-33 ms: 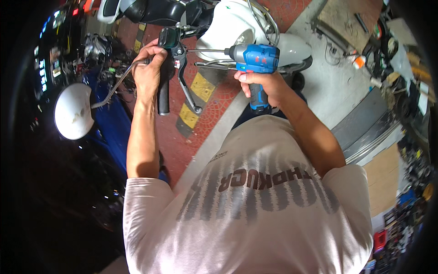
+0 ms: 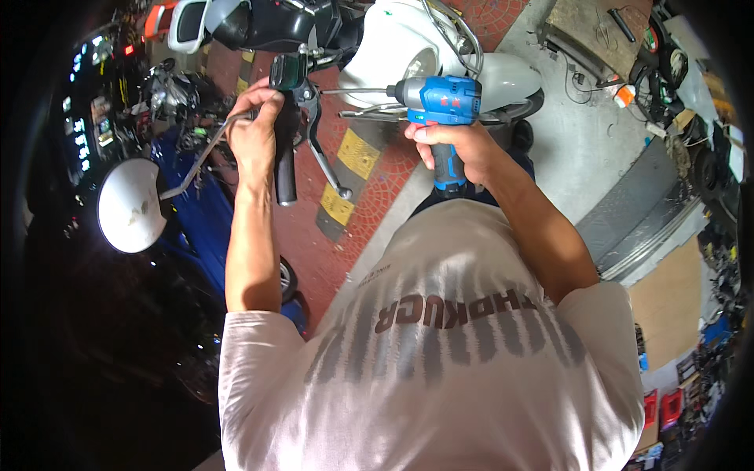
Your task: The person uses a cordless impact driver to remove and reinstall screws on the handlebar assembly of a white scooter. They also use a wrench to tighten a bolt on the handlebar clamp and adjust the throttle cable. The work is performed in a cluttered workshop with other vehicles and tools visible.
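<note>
My right hand (image 2: 463, 145) is closed round the grip of a blue and black cordless impact driver (image 2: 444, 98). Its long thin bit (image 2: 357, 92) points left, and its tip reaches the lever clamp beside a dark reservoir (image 2: 288, 72). My left hand (image 2: 253, 137) is closed on the stem of a round-backed rear-view mirror (image 2: 132, 206), its fingers near the reservoir. A silver and black lever (image 2: 316, 141) and a black handlebar grip (image 2: 285, 177) extend toward me, just right of my left wrist. Where the bit tip seats is too small to tell.
Ahead stands a white scooter body (image 2: 393, 43) with a white front mudguard (image 2: 506, 78). A yellow and black striped strip (image 2: 349, 169) crosses the red paved floor. A blue vehicle (image 2: 192, 220) is at left. Parts and tools clutter the right side near a worn board (image 2: 601, 35).
The whole view has shifted slightly, and the mirror and handlebar grip appear a little lower. Both hands keep their holds, and the bit stays at the lever clamp.
</note>
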`<state>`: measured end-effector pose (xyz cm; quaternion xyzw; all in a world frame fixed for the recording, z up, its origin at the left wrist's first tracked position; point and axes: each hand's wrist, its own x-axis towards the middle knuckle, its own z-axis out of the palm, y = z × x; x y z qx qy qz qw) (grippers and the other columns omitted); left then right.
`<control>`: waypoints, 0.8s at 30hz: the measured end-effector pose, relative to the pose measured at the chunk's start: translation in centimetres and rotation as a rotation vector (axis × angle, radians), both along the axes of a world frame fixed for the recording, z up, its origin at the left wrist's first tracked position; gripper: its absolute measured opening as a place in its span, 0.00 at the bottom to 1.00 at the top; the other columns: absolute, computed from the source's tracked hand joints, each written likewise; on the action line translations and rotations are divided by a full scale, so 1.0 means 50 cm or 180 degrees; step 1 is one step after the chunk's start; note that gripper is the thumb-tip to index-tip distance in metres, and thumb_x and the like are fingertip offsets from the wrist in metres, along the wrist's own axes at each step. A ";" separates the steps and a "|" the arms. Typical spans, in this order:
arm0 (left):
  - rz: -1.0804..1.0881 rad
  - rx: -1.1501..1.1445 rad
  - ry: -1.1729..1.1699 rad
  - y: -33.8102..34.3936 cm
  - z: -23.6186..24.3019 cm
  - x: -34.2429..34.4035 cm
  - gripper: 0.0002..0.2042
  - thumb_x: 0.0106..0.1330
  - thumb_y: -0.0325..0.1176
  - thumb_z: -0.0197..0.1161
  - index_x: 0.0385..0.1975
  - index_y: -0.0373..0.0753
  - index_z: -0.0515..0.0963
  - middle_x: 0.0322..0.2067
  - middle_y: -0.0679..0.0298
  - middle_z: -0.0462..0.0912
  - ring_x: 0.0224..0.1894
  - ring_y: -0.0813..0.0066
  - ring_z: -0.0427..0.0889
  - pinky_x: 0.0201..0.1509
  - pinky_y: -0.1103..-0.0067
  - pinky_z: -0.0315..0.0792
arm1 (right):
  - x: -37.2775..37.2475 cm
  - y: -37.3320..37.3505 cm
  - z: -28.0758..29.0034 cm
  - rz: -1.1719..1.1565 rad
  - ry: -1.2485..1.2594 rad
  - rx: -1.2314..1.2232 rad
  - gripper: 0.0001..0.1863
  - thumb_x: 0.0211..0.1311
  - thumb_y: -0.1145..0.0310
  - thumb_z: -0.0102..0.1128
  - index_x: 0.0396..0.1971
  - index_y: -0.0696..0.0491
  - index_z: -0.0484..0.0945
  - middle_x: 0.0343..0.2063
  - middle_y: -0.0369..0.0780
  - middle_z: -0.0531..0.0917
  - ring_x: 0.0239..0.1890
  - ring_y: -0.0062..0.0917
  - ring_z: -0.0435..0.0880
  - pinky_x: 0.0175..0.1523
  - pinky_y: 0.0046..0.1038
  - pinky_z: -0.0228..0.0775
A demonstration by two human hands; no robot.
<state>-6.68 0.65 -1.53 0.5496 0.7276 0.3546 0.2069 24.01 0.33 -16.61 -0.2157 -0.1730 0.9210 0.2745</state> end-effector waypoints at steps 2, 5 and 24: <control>0.0046 0.0236 -0.0361 -0.001 -0.010 0.010 0.08 0.67 0.31 0.73 0.37 0.34 0.84 0.42 0.62 0.88 0.44 0.77 0.82 0.57 0.79 0.71 | -0.007 -0.027 -0.022 -0.0197 0.0108 -0.0127 0.12 0.58 0.73 0.70 0.41 0.61 0.82 0.31 0.40 0.84 0.25 0.22 0.81 0.31 0.28 0.76; 0.0311 0.0361 -0.0130 -0.009 -0.003 0.013 0.06 0.68 0.29 0.71 0.37 0.34 0.83 0.40 0.62 0.87 0.42 0.76 0.82 0.55 0.79 0.73 | -0.016 -0.060 -0.039 -0.0314 0.0184 -0.0227 0.12 0.58 0.73 0.71 0.41 0.61 0.83 0.31 0.41 0.85 0.24 0.23 0.81 0.30 0.28 0.76; 0.0466 0.0538 0.0377 -0.011 -0.022 0.033 0.22 0.74 0.50 0.63 0.26 0.36 0.76 0.22 0.70 0.71 0.27 0.81 0.66 0.33 0.78 0.61 | -0.005 -0.036 -0.009 -0.0273 0.0054 0.0464 0.14 0.58 0.72 0.73 0.43 0.60 0.83 0.34 0.41 0.86 0.27 0.21 0.83 0.29 0.28 0.77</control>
